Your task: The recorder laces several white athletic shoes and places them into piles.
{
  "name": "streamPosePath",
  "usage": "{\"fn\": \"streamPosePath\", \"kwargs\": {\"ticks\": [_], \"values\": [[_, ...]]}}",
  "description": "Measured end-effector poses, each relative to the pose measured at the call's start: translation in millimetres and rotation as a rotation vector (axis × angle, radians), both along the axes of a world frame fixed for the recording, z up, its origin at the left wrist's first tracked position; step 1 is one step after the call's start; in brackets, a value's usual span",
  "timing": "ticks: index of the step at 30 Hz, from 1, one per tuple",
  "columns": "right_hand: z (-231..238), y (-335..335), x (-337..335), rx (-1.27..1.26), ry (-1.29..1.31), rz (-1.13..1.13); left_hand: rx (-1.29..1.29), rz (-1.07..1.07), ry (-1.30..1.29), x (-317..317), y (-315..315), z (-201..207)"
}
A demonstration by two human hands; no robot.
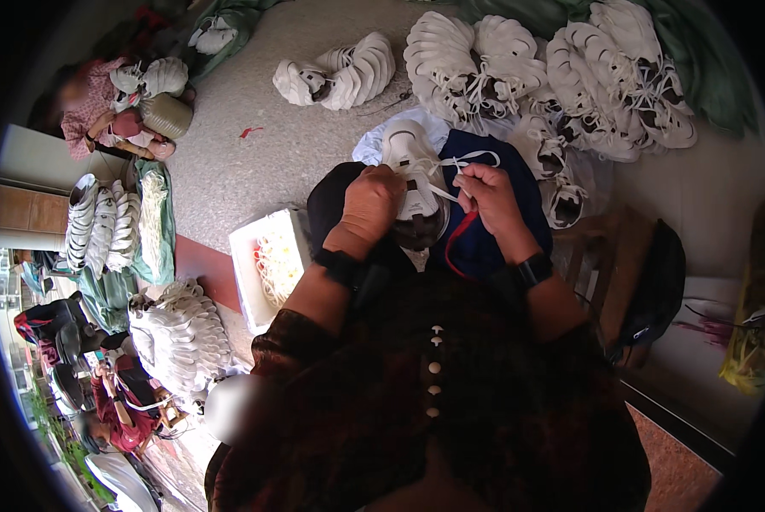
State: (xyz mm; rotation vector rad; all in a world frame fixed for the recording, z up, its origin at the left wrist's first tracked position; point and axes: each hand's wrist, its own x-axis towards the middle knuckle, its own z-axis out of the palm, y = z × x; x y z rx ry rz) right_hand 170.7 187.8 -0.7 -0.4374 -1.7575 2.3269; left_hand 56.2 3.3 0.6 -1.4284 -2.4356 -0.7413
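A white shoe [410, 145] with a dark opening toward me lies over my lap, on dark blue cloth [519, 192]. My left hand [371, 203] is closed against the shoe's left side, beside the lacing; what its fingertips hold is hidden. At the shoe's right, my right hand [490, 198] pinches a white shoelace [478, 156]. One loop of this lace stands up above the fingers, and strands run from it across to the shoe's eyelets. A red strip [459, 239] edges the blue cloth below my right hand.
A white box [244, 252] of laces stands at my left. Nested white shoes [348, 72] lie ahead, with larger piles [476, 64] at the far right. A wooden stool [613, 264] is at my right. Two people sit at the left among more shoe stacks [177, 328].
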Motion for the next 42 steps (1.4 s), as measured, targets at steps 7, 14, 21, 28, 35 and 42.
{"fn": "streamPosePath", "kwargs": {"ticks": [7,14,21,28,35,42], "values": [[-0.8,1.5,-0.7,0.023,-0.016,0.013,0.013,0.054,-0.066,-6.0,8.4,-6.6],[5.2,-4.1,-1.4,0.038,-0.018,0.01,-0.138,-0.052,-0.007,1.6,19.9,2.0],[1.0,-4.0,0.1,0.022,0.01,0.007,-0.244,-0.117,0.132,-0.8,27.8,-11.5],[2.3,-3.6,-1.7,0.03,-0.016,-0.015,-0.227,-0.124,0.21,3.8,25.5,-5.9],[-0.5,-4.4,1.6,0.03,0.013,-0.013,-0.37,-0.218,0.194,2.4,28.4,5.2],[-0.9,-1.7,0.2,0.081,-0.005,0.015,0.22,-0.178,-0.451,-6.0,33.2,3.2]]}}
